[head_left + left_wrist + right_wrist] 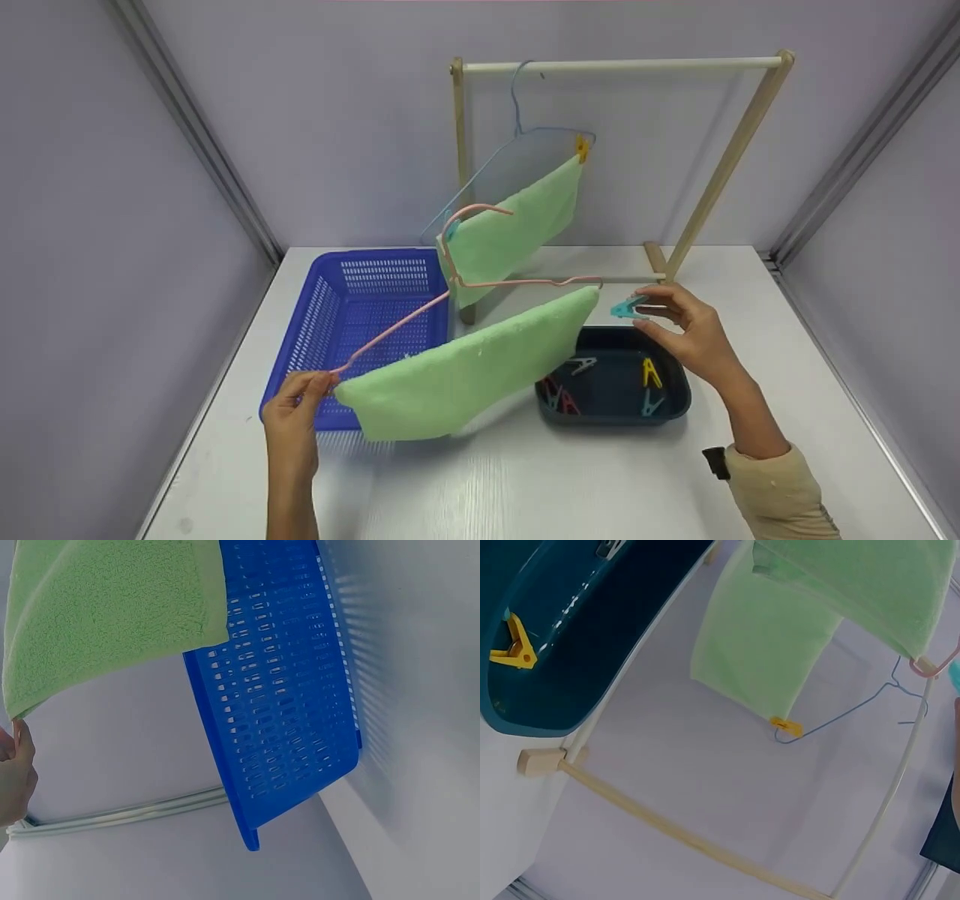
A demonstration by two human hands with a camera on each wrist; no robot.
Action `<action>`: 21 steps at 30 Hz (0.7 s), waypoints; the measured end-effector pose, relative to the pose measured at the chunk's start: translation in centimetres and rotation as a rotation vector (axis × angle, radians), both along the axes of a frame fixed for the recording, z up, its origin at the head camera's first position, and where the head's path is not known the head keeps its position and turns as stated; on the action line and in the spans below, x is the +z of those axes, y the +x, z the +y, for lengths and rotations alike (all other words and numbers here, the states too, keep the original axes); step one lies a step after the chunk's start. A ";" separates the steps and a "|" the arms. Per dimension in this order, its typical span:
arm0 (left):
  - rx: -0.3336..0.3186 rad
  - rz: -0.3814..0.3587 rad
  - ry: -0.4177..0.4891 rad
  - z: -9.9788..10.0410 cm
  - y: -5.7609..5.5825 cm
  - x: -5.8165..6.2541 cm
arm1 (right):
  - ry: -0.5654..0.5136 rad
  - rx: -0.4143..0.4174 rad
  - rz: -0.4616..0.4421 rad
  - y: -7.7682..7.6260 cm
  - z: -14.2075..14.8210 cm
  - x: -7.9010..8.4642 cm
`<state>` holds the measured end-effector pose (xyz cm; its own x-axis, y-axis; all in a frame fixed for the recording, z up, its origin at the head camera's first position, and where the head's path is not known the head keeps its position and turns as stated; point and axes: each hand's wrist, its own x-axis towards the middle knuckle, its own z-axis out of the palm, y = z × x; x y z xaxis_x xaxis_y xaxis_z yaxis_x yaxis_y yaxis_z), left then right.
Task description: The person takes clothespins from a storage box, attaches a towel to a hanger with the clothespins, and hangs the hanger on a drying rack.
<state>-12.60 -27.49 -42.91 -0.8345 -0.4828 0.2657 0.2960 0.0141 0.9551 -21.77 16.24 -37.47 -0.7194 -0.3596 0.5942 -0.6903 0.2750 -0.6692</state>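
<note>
Left of the dark tray, and partly overhanging its near-left rim, a light green towel is hanging slantwise beneath a pink hanger. The left hand, well left of the tray, is pinching the hanger's low end together with the towel's corner between thumb and fingers; those fingers are hiding how the two are joined. The right hand, above the tray's far-right edge, is pinching a light blue clip, which is pointing toward the hanger's other end without touching it.

Inside the tray several more clips are lying loose: a yellow clip and a blue clip toward the right, a grey clip and a red clip toward the left, where the towel is hanging close over them.

Farther left of the tray a blue basket is standing, the towel covering its near-right corner. Behind the tray a wooden rack is standing, a blue hanger hanging from its bar to the tray's rear left. A second green towel is dangling from it, an orange clip gripping one corner; the pink hanger's hook is crossing in front of the other.
</note>
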 end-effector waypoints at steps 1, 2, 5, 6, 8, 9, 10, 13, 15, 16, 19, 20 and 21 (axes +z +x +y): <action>0.002 0.000 -0.003 0.0 0.0 0.0 | 0.001 0.004 0.007 -0.1 -0.1 0.0; 0.006 -0.001 -0.005 0.0 0.0 0.0 | 0.001 0.010 0.011 -0.2 -0.1 0.0; 0.014 -0.009 -0.009 0.0 0.0 0.0 | 0.009 0.018 0.024 -0.4 -0.4 0.0; 0.016 -0.011 -0.008 0.0 0.0 0.0 | 0.009 0.024 0.028 -0.5 -0.5 0.1; 0.013 -0.012 -0.005 0.1 0.0 0.0 | 0.017 0.026 0.041 -0.7 -0.7 0.1; 0.010 -0.010 -0.003 0.1 0.0 0.0 | 0.024 0.026 0.052 -0.7 -0.7 0.2; 0.008 -0.011 -0.004 0.1 0.0 0.0 | 0.031 0.025 0.061 -0.8 -0.8 0.2; 0.010 -0.026 -0.017 0.1 0.0 0.0 | 0.055 0.013 0.097 -0.9 -1.0 0.3; 0.015 -0.037 -0.024 0.1 0.0 0.0 | 0.064 0.008 0.126 -1.4 -0.8 -0.1; 0.015 -0.041 -0.029 0.1 0.0 0.0 | 0.068 0.006 0.141 -1.5 -0.9 -0.2; 0.015 -0.043 -0.036 0.1 0.0 0.0 | 0.082 -0.001 0.176 -1.7 -1.0 -0.1; 0.013 -0.040 -0.036 0.1 0.0 0.0 | 0.083 0.002 0.189 -1.7 -1.0 -0.2; 0.012 -0.041 -0.040 0.2 0.0 0.1 | 0.091 0.000 0.199 -1.6 -1.2 0.1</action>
